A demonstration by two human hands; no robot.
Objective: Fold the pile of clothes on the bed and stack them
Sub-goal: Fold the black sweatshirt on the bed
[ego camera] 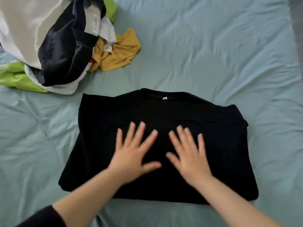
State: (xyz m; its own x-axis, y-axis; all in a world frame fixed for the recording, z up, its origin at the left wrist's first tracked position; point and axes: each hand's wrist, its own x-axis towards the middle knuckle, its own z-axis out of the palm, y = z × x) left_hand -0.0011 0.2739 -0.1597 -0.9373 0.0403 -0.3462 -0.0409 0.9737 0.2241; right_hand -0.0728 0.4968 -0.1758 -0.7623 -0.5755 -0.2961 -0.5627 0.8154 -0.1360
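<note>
A black T-shirt (205,122) lies flat on the light blue bed sheet (213,54), collar away from me, with its sleeves folded in. My left hand (132,154) rests palm down on the shirt's middle, fingers spread. My right hand (190,154) lies flat beside it, also with fingers apart. Both hands are blurred. A pile of unfolded clothes (54,41) sits at the far left: white, dark navy, lime green and mustard yellow (118,53) pieces heaped together.
The wrinkled sheet stretches wide to the right of the shirt and beyond it. A grey strip (297,22) runs along the bed's right edge.
</note>
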